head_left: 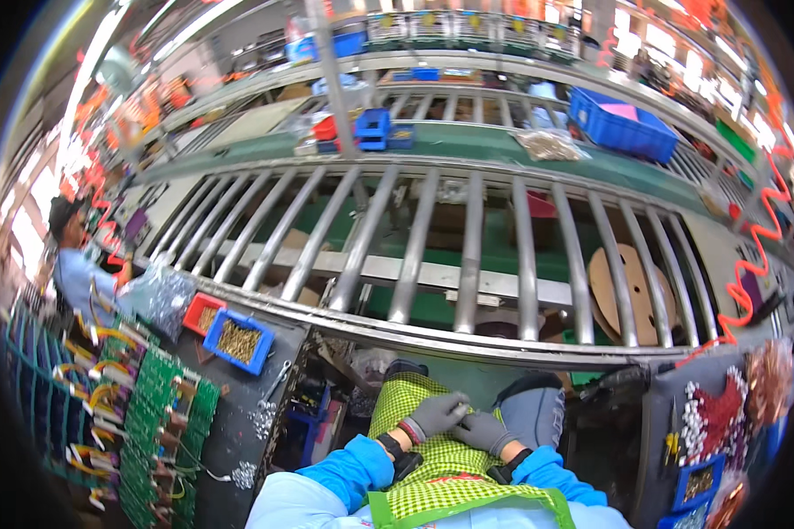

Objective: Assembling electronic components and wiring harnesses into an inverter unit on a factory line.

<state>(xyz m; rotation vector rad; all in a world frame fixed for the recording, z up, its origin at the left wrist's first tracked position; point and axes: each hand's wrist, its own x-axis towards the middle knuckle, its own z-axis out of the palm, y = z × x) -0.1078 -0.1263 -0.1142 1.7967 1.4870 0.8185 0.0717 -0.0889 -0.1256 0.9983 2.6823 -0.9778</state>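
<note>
Over my lap, my left hand (436, 417) and my right hand (485, 433) meet, both in grey gloves. The fingers of each are bent inward and pressed together, so both hands are closed. Whatever lies between the fingertips, if anything, is too small or hidden to make out. Beneath them spreads a yellow-green checked apron (403, 398) with a green border. Dark bands circle both wrists, and bright blue sleeves cover my forearms.
A roller conveyor (472, 256) runs across ahead. On the left bench are green circuit boards (154, 441), a blue bin of small brass-coloured parts (238, 342) and a red bin (203, 314). A coiled orange hose (757, 234) hangs right. A person (84, 264) is at the left.
</note>
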